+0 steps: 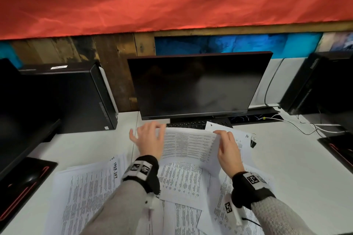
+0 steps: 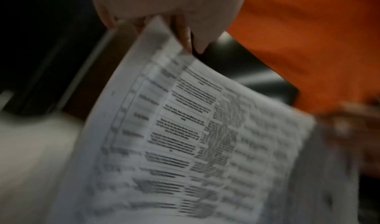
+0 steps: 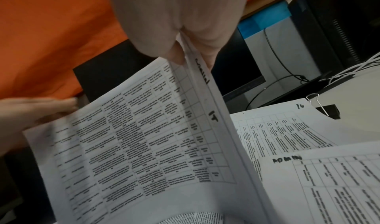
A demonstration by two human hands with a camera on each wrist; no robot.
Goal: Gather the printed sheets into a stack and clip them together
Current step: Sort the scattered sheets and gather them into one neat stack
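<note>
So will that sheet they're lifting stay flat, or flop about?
Probably flop: the lifted sheet already bows between the left hand and right hand. It looks light, pinched only at its edges, and likely slides easily over the loose sheets below.

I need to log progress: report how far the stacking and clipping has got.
Done: nothing clipped; the black binder clip lies untouched on the white desk. In hand: the right hand pinches a few raised printed sheets by their edge, and the left hand holds the opposite edge. Left: the loose printed pages lying scattered need gathering, squaring and clipping.
</note>
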